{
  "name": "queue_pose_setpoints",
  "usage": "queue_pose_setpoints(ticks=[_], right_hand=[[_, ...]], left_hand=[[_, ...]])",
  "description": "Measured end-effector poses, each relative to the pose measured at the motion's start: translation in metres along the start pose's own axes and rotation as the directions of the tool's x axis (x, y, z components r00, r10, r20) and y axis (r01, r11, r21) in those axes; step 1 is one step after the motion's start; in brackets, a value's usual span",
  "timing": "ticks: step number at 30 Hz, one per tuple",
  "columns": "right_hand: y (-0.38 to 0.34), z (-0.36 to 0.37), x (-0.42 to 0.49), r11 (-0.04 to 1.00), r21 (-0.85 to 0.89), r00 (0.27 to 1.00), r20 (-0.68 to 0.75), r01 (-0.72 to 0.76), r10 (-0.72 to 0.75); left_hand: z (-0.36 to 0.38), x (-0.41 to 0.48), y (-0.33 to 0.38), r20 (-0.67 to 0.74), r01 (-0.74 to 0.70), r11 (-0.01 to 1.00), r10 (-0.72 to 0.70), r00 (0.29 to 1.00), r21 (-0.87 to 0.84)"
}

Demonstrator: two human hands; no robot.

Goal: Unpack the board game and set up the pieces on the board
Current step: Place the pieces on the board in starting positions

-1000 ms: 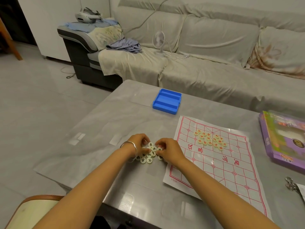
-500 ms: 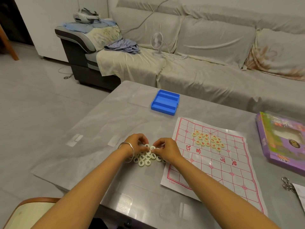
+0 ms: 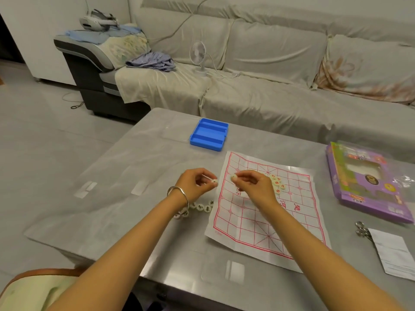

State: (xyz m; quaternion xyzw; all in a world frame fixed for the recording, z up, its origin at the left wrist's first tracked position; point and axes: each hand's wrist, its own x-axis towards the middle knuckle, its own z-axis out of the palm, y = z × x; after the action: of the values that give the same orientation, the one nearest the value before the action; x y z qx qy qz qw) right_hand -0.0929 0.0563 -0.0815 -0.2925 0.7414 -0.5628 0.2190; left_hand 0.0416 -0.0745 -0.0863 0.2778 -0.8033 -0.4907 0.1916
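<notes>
Worktop: grey, carries all items.
Board: paper sheet w/ red grid, flat, centre-right. Red Chinese chars across mid row, partly hidden by right arm.
Purple box: right of board, apart. Label print too small to read.
Blue tray: beyond board's far-left corner.
Left grip: pinches dark-marked piece, raised just left of board.
Right grip: pinches cream piece over board's left edge.
Black-char pieces: clustered on worktop beside board.
Red-char pieces: clustered on board.
</notes>
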Motion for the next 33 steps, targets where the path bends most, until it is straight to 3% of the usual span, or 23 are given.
queue_pose_setpoints(ticks=[5,8,13,17,24,28,33], right_hand=[[0.048,-0.086,-0.038,0.979,-0.151,0.988,-0.09,-0.14,0.127],[0.071,-0.099,-0.054,0.952,-0.271,0.99,-0.073,-0.14,0.124],[0.09,-0.092,-0.063,0.928,-0.371,0.995,-0.098,-0.043,0.006],[0.103,-0.09,-0.063,0.903,-0.429,0.984,-0.155,0.009,-0.083],[0.094,-0.085,-0.049,0.917,-0.398,0.985,-0.161,-0.014,-0.055],[0.059,-0.042,-0.036,0.936,-0.341,0.996,-0.011,0.08,-0.089],[0.032,0.032,-0.021,0.858,-0.436,0.938,0.32,0.271,-0.134]], left_hand=[[0.082,-0.013,0.027,0.202,-0.004,1.0,-0.001,0.979,0.022],[0.115,-0.018,0.022,0.227,-0.018,0.994,-0.008,0.974,0.112],[0.137,-0.02,0.01,0.136,0.033,0.968,-0.069,0.988,0.25],[0.139,-0.021,0.008,0.078,-0.025,0.915,-0.007,0.997,0.403],[0.093,-0.021,0.013,-0.061,-0.101,0.954,0.122,0.991,0.282],[0.029,-0.017,-0.015,-0.155,0.006,0.942,0.048,0.987,0.336],[-0.019,-0.021,-0.066,-0.062,0.126,0.881,-0.11,0.992,0.457]])
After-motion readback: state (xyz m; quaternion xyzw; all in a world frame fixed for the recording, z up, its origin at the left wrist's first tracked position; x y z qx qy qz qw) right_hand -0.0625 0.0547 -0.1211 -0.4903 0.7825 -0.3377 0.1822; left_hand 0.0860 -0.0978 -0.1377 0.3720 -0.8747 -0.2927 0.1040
